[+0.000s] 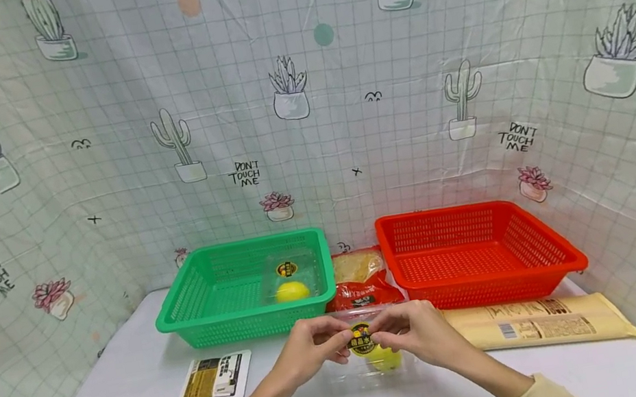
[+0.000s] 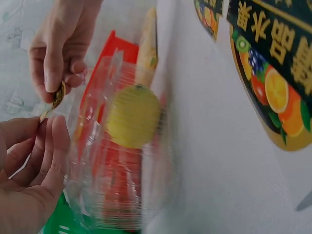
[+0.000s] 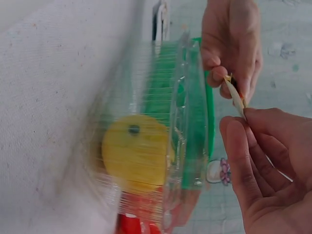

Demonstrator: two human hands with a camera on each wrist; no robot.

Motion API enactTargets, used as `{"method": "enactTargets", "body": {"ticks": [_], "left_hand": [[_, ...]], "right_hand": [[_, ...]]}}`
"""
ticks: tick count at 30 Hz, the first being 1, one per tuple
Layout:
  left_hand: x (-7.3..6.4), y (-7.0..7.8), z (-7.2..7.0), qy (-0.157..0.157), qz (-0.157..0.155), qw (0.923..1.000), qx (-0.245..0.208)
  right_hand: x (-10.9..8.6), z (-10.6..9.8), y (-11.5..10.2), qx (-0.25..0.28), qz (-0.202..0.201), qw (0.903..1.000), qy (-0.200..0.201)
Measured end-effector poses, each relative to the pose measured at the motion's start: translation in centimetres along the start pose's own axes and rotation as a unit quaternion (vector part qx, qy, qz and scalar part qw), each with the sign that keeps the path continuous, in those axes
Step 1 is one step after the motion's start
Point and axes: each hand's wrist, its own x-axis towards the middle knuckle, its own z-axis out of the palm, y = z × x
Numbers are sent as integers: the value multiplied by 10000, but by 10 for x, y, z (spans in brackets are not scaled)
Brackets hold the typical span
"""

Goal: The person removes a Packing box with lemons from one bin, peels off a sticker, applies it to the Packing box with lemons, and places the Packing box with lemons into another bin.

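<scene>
Between them, my left hand [image 1: 308,353] and right hand [image 1: 414,330] pinch a round black-and-gold label [image 1: 361,337] by opposite edges, thumbs against fingertips. In both wrist views the label is edge-on, its pale back showing in the right one. Below and behind it on the table stands a clear plastic box [image 1: 346,378], with a round yellow fruit [image 2: 133,117] inside. The label appears apart from the box in the wrist views. Very close to the left wrist camera, large printed fruit labels [image 2: 273,83] fill the upper right corner; what bears them is hidden.
At the back left, a green basket [image 1: 250,324] holds another labelled clear box [image 1: 303,263] with a yellow fruit. A red basket [image 1: 488,286] stands right, a red food bag [image 1: 364,292] between them. A long yellow packet [image 1: 544,322] lies right, a small pouch [image 1: 212,382] left.
</scene>
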Motion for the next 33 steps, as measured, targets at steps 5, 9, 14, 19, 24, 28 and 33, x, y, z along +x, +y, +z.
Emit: {"method": "enactTargets", "body": {"ticks": [5,9,14,19,24,28,33], "left_hand": [[8,-10,-1,113,-161,9990,-395],[14,-14,0,291,79,9995,-118],[20,-14,2,570,477,9949,688],[25,-16,3,784,730,9864,1247],[27,-19,4,784,650,9849,1400],[24,-16,4,693,594,9829,1602],[21,-9,4,519,566,9780,1937]], "right_hand": [[8,4,12,214,279,9992,-164],[14,6,19,134,474,9987,-125],[20,5,23,35,498,9988,-13],[22,5,28,-101,567,9983,21],[23,5,32,-156,740,9971,-99],[23,3,32,-71,814,9963,-280],[22,1,30,-14,844,9950,-533]]}}
